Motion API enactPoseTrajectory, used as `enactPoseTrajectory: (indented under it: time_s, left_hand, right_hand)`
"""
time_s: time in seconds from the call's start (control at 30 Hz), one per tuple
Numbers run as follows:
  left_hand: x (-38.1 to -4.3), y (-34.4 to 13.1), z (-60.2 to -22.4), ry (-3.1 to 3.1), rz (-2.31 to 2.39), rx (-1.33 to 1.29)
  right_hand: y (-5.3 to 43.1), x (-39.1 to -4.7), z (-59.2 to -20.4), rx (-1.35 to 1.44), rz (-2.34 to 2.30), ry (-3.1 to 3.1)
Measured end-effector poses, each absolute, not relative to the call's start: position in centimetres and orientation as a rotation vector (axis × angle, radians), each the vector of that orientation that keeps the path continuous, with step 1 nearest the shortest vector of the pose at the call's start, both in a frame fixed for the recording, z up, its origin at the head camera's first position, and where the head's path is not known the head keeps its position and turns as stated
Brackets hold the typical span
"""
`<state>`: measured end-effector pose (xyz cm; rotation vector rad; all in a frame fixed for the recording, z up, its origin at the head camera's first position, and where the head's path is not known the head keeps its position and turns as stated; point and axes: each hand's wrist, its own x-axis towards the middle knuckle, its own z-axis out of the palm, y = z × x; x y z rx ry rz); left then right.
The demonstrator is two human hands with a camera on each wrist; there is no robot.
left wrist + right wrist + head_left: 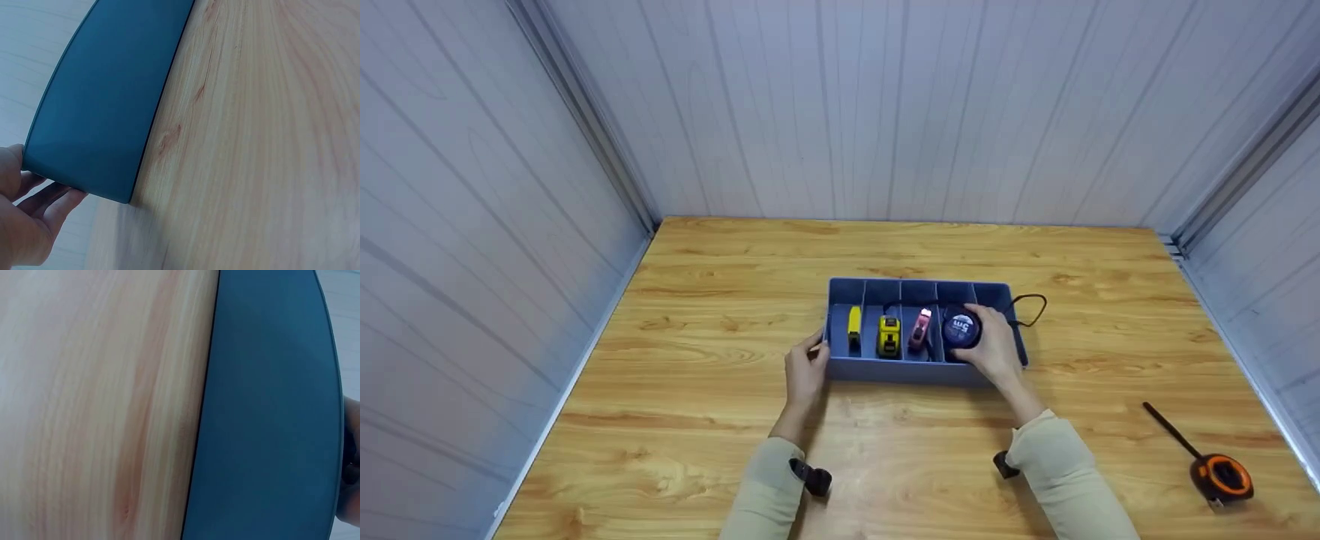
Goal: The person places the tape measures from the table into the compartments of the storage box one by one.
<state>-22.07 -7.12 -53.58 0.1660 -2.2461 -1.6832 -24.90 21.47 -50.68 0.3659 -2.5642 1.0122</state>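
A blue-grey divider box (911,370) stands on the table, with narrow compartments side by side. At its left end my left hand (805,371) grips the corner; the left wrist view shows the thumb by the rim and fingers against the end wall. My right hand (991,341) holds a round dark tape measure (962,328), marked 5m, in the fourth compartment from the left. The other compartments hold a slim yellow tape measure (854,328), a yellow-and-black tape measure (889,337) and a pink one (919,330). In the right wrist view, the box wall (270,405) hides most of that hand.
An orange-and-black tape measure (1222,478) with a black strap lies on the table (697,420) at the right front. A black cord loop (1030,309) sticks out past the box's right end. Pale panel walls (885,112) enclose the back and sides.
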Motion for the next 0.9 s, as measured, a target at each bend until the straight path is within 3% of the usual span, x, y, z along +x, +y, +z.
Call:
enactPoseTrajectory:
  time_s: [0.9]
  left_hand:
    - [-22.26,-7.01,-53.9,-2.222,-1.728,0.187]
  right_hand:
    - [21.19,-25.65,-50.98,0.43,0.855,-2.713]
